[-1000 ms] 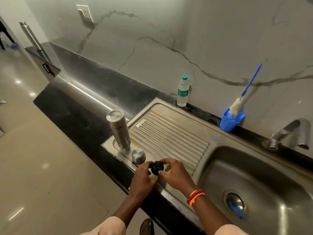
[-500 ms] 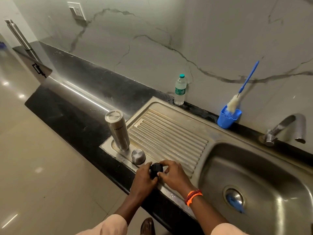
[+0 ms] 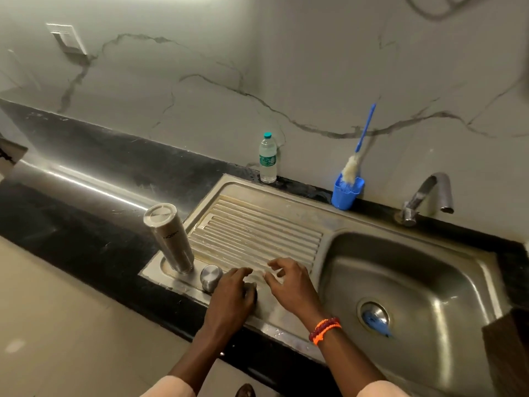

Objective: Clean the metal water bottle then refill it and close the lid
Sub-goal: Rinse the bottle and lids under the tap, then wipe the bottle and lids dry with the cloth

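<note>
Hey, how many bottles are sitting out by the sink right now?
2. A metal bottle stands upside down at the drainboard's left corner. A clear plastic bottle with a teal cap stands against the wall behind the drainboard. None seems hidden.

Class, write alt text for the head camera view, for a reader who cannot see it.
A person's left hand rests on a small black cap on a steel sink's draining board, while the right hand hovers open beside it. An upside-down metal bottle and a round metal lid stand to the left; a blue cup holding a bottle brush sits by the wall.
</note>
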